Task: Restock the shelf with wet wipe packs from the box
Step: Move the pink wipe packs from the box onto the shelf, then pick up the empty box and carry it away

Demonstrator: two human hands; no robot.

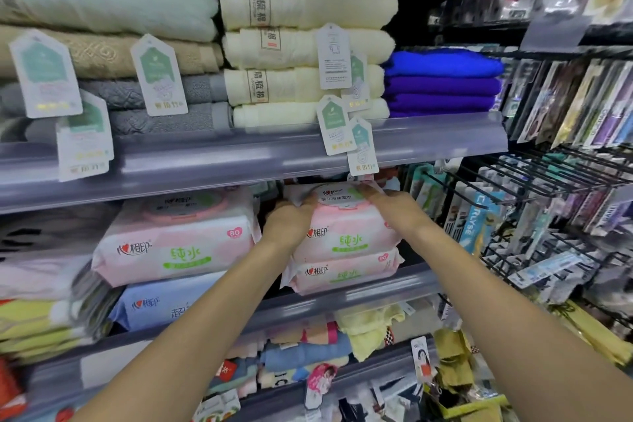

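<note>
A pink wet wipe pack (346, 229) with a white lid lies on top of another pink pack (342, 272) on the middle shelf (376, 288). My left hand (289, 224) grips its left end and my right hand (397, 209) rests over its top right, fingers on the lid. To the left, a larger pink pack (174, 240) sits on a blue pack (164, 301). The box is not in view.
Folded towels (301, 41) with hanging tags fill the upper shelf, whose rail (239, 161) runs just above my hands. Wire racks (548, 175) of hanging packets stand at the right. Small towels and cloths (308, 349) lie on the lower shelf.
</note>
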